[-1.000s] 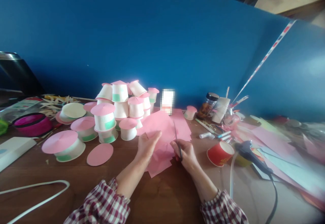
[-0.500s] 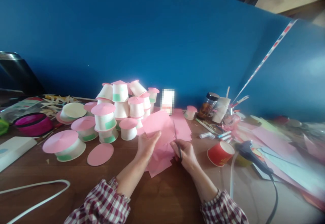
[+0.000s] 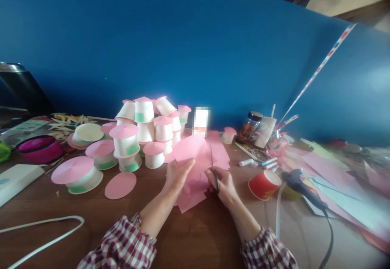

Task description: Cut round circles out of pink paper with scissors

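Observation:
A sheet of pink paper (image 3: 195,150) is gripped in my left hand (image 3: 176,176), the thumb lying on top of it. My right hand (image 3: 224,184) has its fingers through the handles of a pair of scissors (image 3: 216,177). The blades point away from me along the right edge of the sheet; how far apart they are cannot be made out. More pink paper (image 3: 191,203) lies on the table below and behind the held sheet. Left of my left hand are a flat pink disc (image 3: 120,185) and several paper cups with pink cone tops (image 3: 124,139).
On the right are a red paper cup (image 3: 265,184), a dark glue gun (image 3: 306,189) with its cord, markers (image 3: 269,162) and a lidded jar (image 3: 250,126). Loose coloured paper (image 3: 335,179) spreads beyond. A white cable (image 3: 45,220) and a magenta pouch (image 3: 39,149) sit left.
The held pink sheet and my left hand have shifted slightly, the sheet's top edge a little lower and to the right. My right hand stays nearly in place with the scissors.

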`<state>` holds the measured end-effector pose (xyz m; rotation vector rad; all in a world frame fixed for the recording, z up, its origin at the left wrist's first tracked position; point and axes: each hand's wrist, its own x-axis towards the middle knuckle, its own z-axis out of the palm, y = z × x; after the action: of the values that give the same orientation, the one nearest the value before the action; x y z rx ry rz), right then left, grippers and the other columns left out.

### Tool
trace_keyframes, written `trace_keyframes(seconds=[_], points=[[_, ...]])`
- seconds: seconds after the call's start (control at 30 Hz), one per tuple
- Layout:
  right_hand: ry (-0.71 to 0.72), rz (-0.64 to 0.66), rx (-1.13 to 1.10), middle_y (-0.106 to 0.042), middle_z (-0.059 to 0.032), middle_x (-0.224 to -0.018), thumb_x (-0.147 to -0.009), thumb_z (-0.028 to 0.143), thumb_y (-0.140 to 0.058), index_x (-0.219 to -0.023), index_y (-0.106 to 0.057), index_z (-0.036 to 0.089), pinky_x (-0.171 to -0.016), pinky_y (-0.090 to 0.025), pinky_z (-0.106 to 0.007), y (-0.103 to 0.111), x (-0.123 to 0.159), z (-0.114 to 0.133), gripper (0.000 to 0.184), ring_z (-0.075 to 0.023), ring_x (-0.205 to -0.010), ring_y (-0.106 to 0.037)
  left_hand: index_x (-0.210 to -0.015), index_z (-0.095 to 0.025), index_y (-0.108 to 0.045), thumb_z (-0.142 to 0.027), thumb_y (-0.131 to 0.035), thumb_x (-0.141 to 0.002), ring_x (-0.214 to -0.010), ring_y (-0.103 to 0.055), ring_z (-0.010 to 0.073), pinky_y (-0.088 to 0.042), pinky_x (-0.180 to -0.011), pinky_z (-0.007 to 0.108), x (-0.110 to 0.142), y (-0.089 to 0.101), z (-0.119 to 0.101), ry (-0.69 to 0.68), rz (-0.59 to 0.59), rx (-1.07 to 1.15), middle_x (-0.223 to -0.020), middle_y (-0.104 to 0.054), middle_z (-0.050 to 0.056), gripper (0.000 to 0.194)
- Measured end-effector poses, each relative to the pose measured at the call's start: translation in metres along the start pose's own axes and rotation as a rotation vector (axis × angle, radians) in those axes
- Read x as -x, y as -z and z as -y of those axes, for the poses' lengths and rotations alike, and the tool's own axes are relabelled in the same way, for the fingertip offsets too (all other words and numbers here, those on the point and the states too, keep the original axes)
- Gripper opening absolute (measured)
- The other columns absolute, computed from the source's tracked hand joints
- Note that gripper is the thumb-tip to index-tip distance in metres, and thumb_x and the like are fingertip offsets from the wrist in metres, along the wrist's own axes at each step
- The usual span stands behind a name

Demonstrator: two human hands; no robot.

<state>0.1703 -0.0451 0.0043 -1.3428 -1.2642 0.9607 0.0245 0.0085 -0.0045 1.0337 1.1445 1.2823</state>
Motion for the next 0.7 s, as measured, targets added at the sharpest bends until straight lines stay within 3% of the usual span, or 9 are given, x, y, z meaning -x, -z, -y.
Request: trace_keyframes(seconds=[0.43,0.7], points=[[0.005,-0.011,0.01,-0.043,0.0068,-0.039,-0.077,0.044,-0.063,-0.06,-0.054,0.016,-0.034,-0.029,-0.017,0.0005,-0.0004,0.0001,0.034,-0.0059,-0.033,-0.039,-0.091,-0.011,-0.069,-0.043,-0.07,-0.067,-0.082,-0.065,0.0275,-0.05,-0.069,0.034,-0.0021,0.0006,0.0042,-0.027,0.032,0.025,-0.084,-0.071,0.013,0.04],[0.006,-0.01,0.034,-0.043,0.0068,-0.038,-0.077,0.045,-0.063,-0.057,-0.053,0.016,-0.034,-0.029,-0.017,0.0016,-0.0003,0.0016,0.037,-0.0057,-0.032,-0.039,-0.088,-0.01,-0.069,-0.039,-0.071,-0.067,-0.083,-0.065,0.0263,-0.05,-0.068,0.032,0.0005,-0.0004,-0.0046,-0.012,0.045,0.05,-0.086,-0.071,0.013,0.036]])
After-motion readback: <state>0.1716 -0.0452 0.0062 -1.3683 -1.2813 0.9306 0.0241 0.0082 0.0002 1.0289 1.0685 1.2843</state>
